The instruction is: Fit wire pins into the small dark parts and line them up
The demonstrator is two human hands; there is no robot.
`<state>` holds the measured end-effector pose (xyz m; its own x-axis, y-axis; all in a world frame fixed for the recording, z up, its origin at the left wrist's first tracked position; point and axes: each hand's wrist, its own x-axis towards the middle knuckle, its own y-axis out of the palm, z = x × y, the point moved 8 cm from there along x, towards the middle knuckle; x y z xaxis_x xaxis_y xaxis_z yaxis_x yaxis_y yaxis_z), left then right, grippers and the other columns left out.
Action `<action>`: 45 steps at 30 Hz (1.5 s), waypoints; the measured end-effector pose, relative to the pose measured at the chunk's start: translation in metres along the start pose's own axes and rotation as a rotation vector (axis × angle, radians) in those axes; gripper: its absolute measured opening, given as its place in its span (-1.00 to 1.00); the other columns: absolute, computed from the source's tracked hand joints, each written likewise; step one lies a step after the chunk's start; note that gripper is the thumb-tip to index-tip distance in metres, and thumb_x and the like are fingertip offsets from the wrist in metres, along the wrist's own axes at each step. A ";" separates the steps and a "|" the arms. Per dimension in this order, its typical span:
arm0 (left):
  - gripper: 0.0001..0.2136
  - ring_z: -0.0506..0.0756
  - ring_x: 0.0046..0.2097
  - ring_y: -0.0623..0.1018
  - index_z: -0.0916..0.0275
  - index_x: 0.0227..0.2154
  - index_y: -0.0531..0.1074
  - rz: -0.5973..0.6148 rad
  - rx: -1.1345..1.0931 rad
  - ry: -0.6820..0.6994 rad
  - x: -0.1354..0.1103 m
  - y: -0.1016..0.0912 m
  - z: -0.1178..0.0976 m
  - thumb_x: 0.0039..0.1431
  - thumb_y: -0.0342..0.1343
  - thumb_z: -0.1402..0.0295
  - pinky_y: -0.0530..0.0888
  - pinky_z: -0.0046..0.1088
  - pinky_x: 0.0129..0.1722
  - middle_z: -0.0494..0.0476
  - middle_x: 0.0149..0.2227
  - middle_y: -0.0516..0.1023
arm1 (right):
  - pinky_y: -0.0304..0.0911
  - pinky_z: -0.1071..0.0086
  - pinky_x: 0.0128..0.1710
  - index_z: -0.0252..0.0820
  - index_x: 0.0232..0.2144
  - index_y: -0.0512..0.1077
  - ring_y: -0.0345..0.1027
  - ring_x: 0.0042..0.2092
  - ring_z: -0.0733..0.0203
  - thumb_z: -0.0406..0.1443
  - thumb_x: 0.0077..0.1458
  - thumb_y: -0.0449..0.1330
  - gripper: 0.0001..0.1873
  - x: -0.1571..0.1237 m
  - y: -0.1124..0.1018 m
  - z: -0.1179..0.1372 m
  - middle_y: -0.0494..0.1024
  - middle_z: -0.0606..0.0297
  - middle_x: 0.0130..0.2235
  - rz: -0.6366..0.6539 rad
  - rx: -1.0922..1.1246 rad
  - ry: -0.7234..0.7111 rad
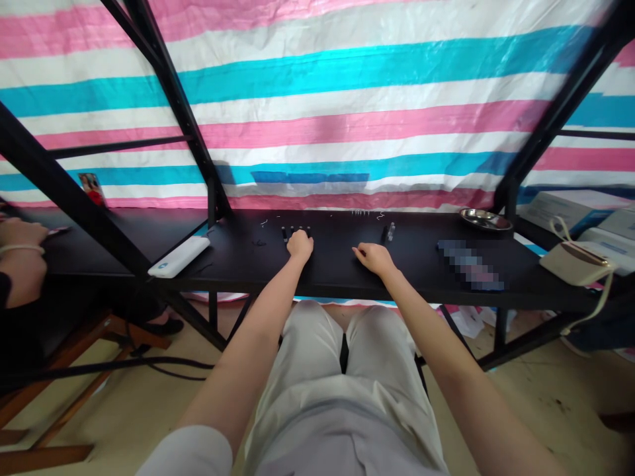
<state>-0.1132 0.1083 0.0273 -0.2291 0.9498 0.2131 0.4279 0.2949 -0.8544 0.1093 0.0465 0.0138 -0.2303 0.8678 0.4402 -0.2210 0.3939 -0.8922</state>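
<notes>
I sit at a black table (337, 271). My left hand (300, 245) rests on it as a closed fist, right behind a short row of small black upright parts (296, 231); whether it holds one is hidden. My right hand (373, 256) lies on the table with fingers curled and pinched towards the left, and what is in them is too small to name. Two small dark and clear parts (387, 232) stand just beyond my right hand. Tiny bits of wire (364, 213) lie at the table's back edge.
A white power bank (179, 257) lies at the left, a metal dish (485, 219) at the back right, a cream bag (575, 262) and boxes (570, 206) further right. Black frame struts (169, 86) cross overhead. Another person's hand (20, 254) works at the far left.
</notes>
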 end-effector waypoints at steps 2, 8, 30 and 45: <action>-0.82 0.29 -0.16 0.53 0.28 -0.34 0.51 -0.001 0.002 0.003 0.000 0.000 0.000 0.04 0.10 0.31 0.43 -0.21 -0.21 0.38 -0.22 0.52 | -0.08 0.43 -0.48 -0.15 -0.48 0.39 0.32 -0.40 0.29 -0.14 0.20 -0.09 -0.63 0.000 0.000 0.000 0.50 0.28 -0.44 0.001 -0.001 0.002; -0.82 0.28 -0.18 0.53 0.27 -0.35 0.52 -0.021 -0.003 -0.006 0.000 0.003 0.002 0.05 0.07 0.33 0.43 -0.22 -0.22 0.37 -0.24 0.53 | -0.08 0.44 -0.48 -0.15 -0.49 0.39 0.32 -0.40 0.29 -0.14 0.20 -0.09 -0.63 0.000 -0.003 0.001 0.51 0.27 -0.43 0.008 -0.010 0.004; -0.83 0.11 -0.26 0.47 0.16 -0.39 0.50 -0.205 0.031 0.235 -0.005 -0.058 0.063 0.09 0.01 0.30 0.32 -0.46 -0.26 0.08 -0.42 0.54 | 0.15 0.42 -0.24 -0.21 -0.14 0.37 0.30 -0.18 0.22 -0.14 0.14 0.04 -0.67 0.054 0.010 0.068 0.45 0.19 -0.25 -0.024 0.271 -0.083; -0.86 0.08 -0.31 0.41 0.22 -0.46 0.45 -0.284 -0.106 0.458 -0.005 -0.050 0.071 0.10 0.00 0.39 0.33 -0.41 -0.23 0.09 -0.41 0.52 | 0.11 0.18 -0.07 -0.14 -0.13 0.39 0.21 -0.01 0.06 -0.22 0.10 0.09 -0.72 0.120 0.069 0.139 0.38 0.14 -0.07 0.143 0.220 -0.084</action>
<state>-0.1954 0.0812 0.0359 0.0455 0.7724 0.6335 0.4957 0.5331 -0.6857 -0.0648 0.1355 0.0193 -0.3500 0.8780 0.3267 -0.3787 0.1863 -0.9066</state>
